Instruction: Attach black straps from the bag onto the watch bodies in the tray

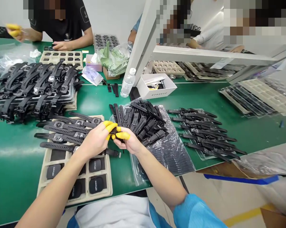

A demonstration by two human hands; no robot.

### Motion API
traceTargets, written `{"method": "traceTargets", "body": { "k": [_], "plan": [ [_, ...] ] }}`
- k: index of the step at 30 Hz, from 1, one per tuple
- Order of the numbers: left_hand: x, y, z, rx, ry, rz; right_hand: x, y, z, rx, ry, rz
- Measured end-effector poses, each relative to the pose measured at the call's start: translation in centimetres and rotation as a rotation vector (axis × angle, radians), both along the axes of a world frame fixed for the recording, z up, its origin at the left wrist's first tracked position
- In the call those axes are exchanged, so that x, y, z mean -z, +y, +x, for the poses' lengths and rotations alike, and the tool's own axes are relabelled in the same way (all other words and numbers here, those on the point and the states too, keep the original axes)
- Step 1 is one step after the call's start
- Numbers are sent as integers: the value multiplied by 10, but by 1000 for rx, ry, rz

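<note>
Holds a small dark piece (114, 130) just beyond the far right corner of the beige tray (110, 187), raised over the bench (12, 142). Pinches from one side with the left hand (95, 141) and from the other with the right hand (133, 141), both closed at the fingertips, with yellow finger covers (123, 136) meeting around the piece. Mostly hidden by the fingers, so hard to tell whether strap, watch body or both.

Seems to be in the middle of close two-handed handling, likely fitting or adjusting at a joint rather than carrying. Calls next, by judgement, for a steady grip with one hand and small, precise pressure or turning with the other, then a check of the seating before any release. Risks a slip or a crooked fit if pinched unevenly.

Across the far half of the tray, several strapped watches (58, 124) side by side; in the near compartments, dark square pieces (96, 184) with no straps visible. Just right of the tray, a heap of loose black straps (139, 126) on a clear plastic sheet (176, 158), within easy reach of the right hand. Farther right of the tray, a row of black strapped pieces (204, 133); beyond its far left corner, a large stack of strapped watches.
</note>
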State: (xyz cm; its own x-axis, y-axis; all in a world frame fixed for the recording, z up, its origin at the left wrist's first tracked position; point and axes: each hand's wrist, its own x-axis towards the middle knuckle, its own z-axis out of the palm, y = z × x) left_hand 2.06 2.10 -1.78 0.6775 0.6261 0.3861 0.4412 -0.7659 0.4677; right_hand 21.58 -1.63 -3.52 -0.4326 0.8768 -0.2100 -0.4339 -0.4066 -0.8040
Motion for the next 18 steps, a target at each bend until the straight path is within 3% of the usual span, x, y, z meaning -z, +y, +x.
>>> {"method": "traceTargets", "body": {
  "k": [11,18],
  "plan": [
    [-3,-4,3,10,127,-8,1,-6,-2,-41,-10,-1],
    [-4,-8,7,-58,187,-72,-6,-7,-2,23,13,-54]
  ]
}}
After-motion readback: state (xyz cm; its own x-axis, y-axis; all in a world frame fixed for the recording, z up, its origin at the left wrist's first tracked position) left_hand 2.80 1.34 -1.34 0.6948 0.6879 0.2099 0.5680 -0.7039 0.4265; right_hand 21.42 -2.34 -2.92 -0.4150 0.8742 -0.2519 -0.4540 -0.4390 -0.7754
